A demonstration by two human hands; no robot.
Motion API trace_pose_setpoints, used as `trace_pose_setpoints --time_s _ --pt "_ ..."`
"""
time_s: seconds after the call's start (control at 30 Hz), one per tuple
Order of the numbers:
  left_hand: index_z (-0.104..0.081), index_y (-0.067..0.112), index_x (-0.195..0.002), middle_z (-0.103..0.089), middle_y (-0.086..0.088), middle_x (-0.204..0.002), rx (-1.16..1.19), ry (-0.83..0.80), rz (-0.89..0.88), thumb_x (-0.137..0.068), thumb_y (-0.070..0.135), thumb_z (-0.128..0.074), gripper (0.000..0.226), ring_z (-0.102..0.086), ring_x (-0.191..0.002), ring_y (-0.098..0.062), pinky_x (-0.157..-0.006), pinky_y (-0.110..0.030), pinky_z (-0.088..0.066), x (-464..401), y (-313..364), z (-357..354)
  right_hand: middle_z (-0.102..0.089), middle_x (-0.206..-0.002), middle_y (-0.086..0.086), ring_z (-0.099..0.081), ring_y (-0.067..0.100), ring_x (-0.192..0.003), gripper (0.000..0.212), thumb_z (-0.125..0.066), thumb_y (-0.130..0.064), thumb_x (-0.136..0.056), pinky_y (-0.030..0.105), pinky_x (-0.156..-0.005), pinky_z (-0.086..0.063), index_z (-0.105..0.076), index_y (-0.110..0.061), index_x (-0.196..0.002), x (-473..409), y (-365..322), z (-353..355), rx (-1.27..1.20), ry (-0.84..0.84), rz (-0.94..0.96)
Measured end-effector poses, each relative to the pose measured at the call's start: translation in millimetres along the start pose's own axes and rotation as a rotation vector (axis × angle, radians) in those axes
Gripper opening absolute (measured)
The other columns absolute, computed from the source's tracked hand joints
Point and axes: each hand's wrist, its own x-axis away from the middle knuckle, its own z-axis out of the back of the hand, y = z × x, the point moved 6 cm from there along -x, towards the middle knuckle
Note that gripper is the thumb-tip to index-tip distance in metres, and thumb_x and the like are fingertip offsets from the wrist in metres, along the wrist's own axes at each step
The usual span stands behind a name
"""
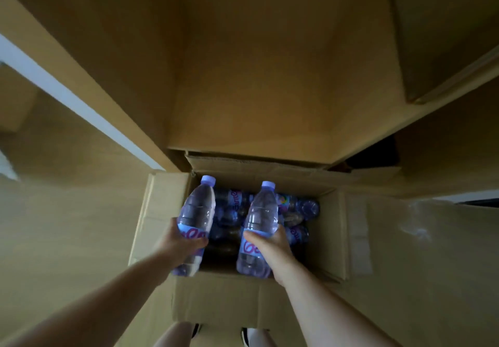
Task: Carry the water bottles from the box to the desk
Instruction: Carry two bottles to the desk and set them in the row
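While we stood over the open cardboard box (162,211), more bottles (294,211) lay packed inside it. Our left hand (181,244) gripped one water bottle (195,211) around its label, fingers wrapped underneath; our right hand (272,246) clasped a second bottle (262,217) likewise, caps pointing away.

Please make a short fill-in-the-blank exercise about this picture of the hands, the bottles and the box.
1. Each hand holds ____ clear plastic water bottle: left hand, right hand.
2. Both held bottles have caps coloured ____: left bottle, right bottle.
3. More bottles lie inside the open brown ____ box.
4. The grip of each hand closes around the bottle's printed ____.

Missing words: one; light purple; cardboard; label
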Motion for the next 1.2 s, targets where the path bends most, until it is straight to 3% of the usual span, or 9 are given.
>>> trace_pose_setpoints --time_s 0.1,0.3,0.5,0.63,0.77,0.87,0.93,1.03,1.2 --pt "-0.043 0.022 -0.100 -0.057 0.001 -0.080 -0.014 0.253 -0.059 -0.069 0.018 -0.081 0.049 -0.053 -0.064 -0.012 -0.045 -0.022 -0.037 49.0 13.9 52.7 -0.063 -0.102 -0.001 -0.063 0.017 -0.084 0.056 -0.080 -0.033 -0.071 0.029 -0.069 -0.047 -0.043 -0.020 -0.110 50.8 -38.2 -5.0 0.172 0.126 0.119" --pt "-0.042 0.023 -0.097 -0.060 0.002 -0.083 0.024 0.432 -0.097 -0.064 0.028 -0.077 0.048 -0.060 -0.069 -0.017 -0.051 -0.027 -0.047 121.8 25.4 141.0 -0.060 -0.100 0.001 -0.060 0.017 -0.077 0.058 -0.080 -0.035 -0.072 0.028 -0.060 -0.045 -0.035 -0.022 -0.106 132.1 -102.2 -34.4 0.282 0.210 0.314" --pt "-0.042 0.026 -0.102 -0.062 0.000 -0.088 0.204 0.568 -0.140 -0.063 0.029 -0.077 0.052 -0.062 -0.075 -0.023 -0.064 -0.037 -0.055 197.8 10.4 200.3 -0.061 -0.097 0.003 -0.065 0.026 -0.084 0.055 -0.078 -0.034 -0.074 0.040 -0.076 -0.055 -0.039 -0.018 -0.107 203.5 -161.8 -85.2 0.489 0.082 0.556" --pt "-0.044 0.026 -0.107 -0.061 0.003 -0.090 0.329 0.699 -0.165 -0.064 0.029 -0.078 0.056 -0.060 -0.079 -0.022 -0.067 -0.033 -0.050 251.1 -21.0 242.1 -0.057 -0.100 0.004 -0.063 0.026 -0.086 0.055 -0.080 -0.029 -0.073 0.034 -0.064 -0.053 -0.037 -0.019 -0.106 264.6 -186.9 -140.4 0.530 -0.034 0.714" --pt "-0.043 0.020 -0.116 -0.064 -0.003 -0.096 0.539 0.786 -0.116 -0.066 0.026 -0.078 0.061 -0.063 -0.084 -0.026 -0.071 -0.033 -0.052 288.8 -63.4 286.3 -0.056 -0.101 0.004 -0.059 0.028 -0.090 0.056 -0.079 -0.027 -0.073 0.032 -0.072 -0.047 -0.040 -0.013 -0.109 319.6 -182.1 -207.5 0.606 -0.103 0.846" --pt "-0.043 0.020 -0.118 -0.064 -0.005 -0.100 0.632 0.834 -0.082 -0.067 0.026 -0.078 0.062 -0.063 -0.089 -0.028 -0.078 -0.036 -0.052 306.0 -96.3 328.7 -0.053 -0.108 0.004 -0.052 0.021 -0.079 0.063 -0.077 -0.031 -0.076 0.027 -0.067 -0.040 -0.039 -0.007 -0.120 355.6 -166.7 -267.3 0.706 -0.143 0.897" --pt "-0.042 0.021 -0.119 -0.063 -0.004 -0.100 0.648 0.858 -0.082 -0.068 0.027 -0.078 0.063 -0.062 -0.088 -0.026 -0.076 -0.034 -0.051 315.4 -118.4 364.4 -0.053 -0.105 0.002 -0.053 0.018 -0.072 0.064 -0.077 -0.032 -0.076 0.027 -0.062 -0.042 -0.038 -0.009 -0.123 379.1 -154.7 -312.8 0.738 -0.183 0.918" --pt "-0.041 0.021 -0.120 -0.062 -0.005 -0.105 0.645 0.892 -0.064 -0.069 0.028 -0.078 0.064 -0.062 -0.093 -0.028 -0.085 -0.038 -0.052 327.7 -155.6 425.4 -0.059 -0.111 0.005 -0.061 0.026 -0.089 0.062 -0.077 -0.030 -0.076 0.030 -0.073 -0.047 -0.039 -0.012 -0.121 414.0 -136.0 -387.7 0.759 -0.242 0.967" --pt "-0.041 0.019 -0.120 -0.061 -0.004 -0.109 0.658 0.987 -0.025 -0.070 0.028 -0.079 0.063 -0.062 -0.096 -0.029 -0.088 -0.039 -0.052 351.9 -220.9 529.5 -0.057 -0.111 0.004 -0.062 0.024 -0.089 0.055 -0.076 -0.035 -0.077 0.038 -0.076 -0.054 -0.036 -0.017 -0.112 475.0 -110.7 -512.0 0.721 -0.350 0.987"
